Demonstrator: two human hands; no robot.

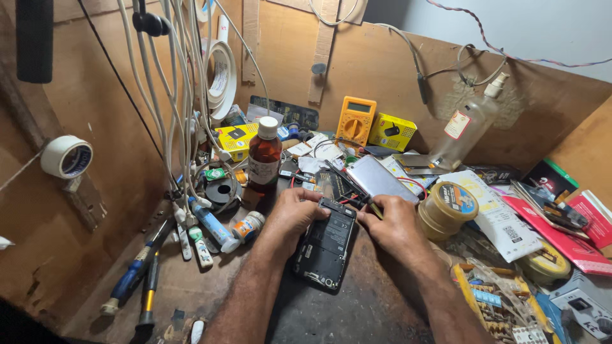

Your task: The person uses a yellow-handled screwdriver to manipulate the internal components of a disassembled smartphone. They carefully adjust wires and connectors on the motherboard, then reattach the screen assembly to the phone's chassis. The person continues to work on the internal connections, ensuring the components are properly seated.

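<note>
Brown wood: rough board walls (95,210) close in a cluttered bench.
Far left: a tape roll (66,157) hangs on the wall; screwdrivers (141,280) lie below it on the bench.
Cables: white cords (182,95) hang down left of centre.
Bottle: a brown bottle (264,157) with a white cap stands upright behind the left hand.
Left hand (292,215): fingers curled, gripping the top left edge of the phone.
Phone (326,244): black, back cover off, insides showing, lying flat at centre between both hands.
Right hand (393,226): fingertips pressed to the phone's top right corner, pinching a thin yellowish tool (376,210).
Battery: a flat silver pack (379,179) with red wire lies just behind the phone.
Meter: an orange multimeter (356,120) leans on the back wall.
Tin: a round yellow tin (447,209) sits just right of the right hand.
Spray bottle: a clear one (465,127) leans against the wall.
Far right: red booklets (567,239) and a parts tray (497,302).
</note>
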